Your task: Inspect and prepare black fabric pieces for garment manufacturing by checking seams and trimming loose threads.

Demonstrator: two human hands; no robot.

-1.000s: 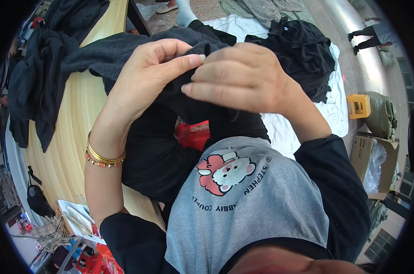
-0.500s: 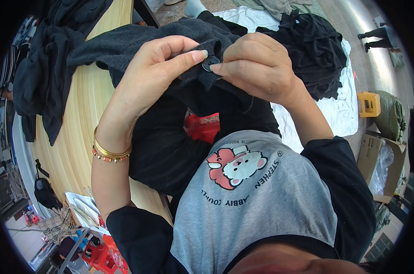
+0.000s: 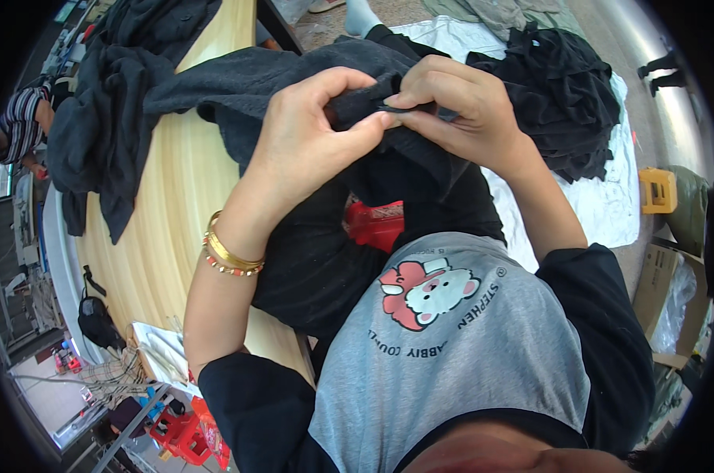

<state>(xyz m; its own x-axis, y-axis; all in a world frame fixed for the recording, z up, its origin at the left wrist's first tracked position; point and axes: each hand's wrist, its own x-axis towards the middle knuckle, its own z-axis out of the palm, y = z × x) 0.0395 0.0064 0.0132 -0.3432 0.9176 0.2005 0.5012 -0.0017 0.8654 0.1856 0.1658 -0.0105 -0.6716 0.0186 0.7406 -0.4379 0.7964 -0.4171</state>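
A dark grey knitted garment (image 3: 231, 83) lies across my lap and over the edge of the wooden table. Thumb and fingers of my left hand (image 3: 313, 138) are closed on a fold of it. My right hand (image 3: 471, 118) pinches the same fold from the other side, its fingertips almost touching my left thumb. The fingers hide most of the spot between them, and the button there cannot be made out clearly. Gold and beaded bracelets (image 3: 234, 252) circle my left wrist.
More dark garments (image 3: 104, 118) drape over the wooden table (image 3: 164, 181) at left. A black clothes pile (image 3: 562, 98) rests on a white sheet (image 3: 605, 209) at right, near a yellow stool (image 3: 657, 191) and a cardboard box (image 3: 655, 288). Someone in a striped top (image 3: 19, 126) is at far left.
The dark button that showed between my hands is now covered by fingers and cloth. My right hand has turned and its fingers have shifted on the fold. The whole view has swung slightly.
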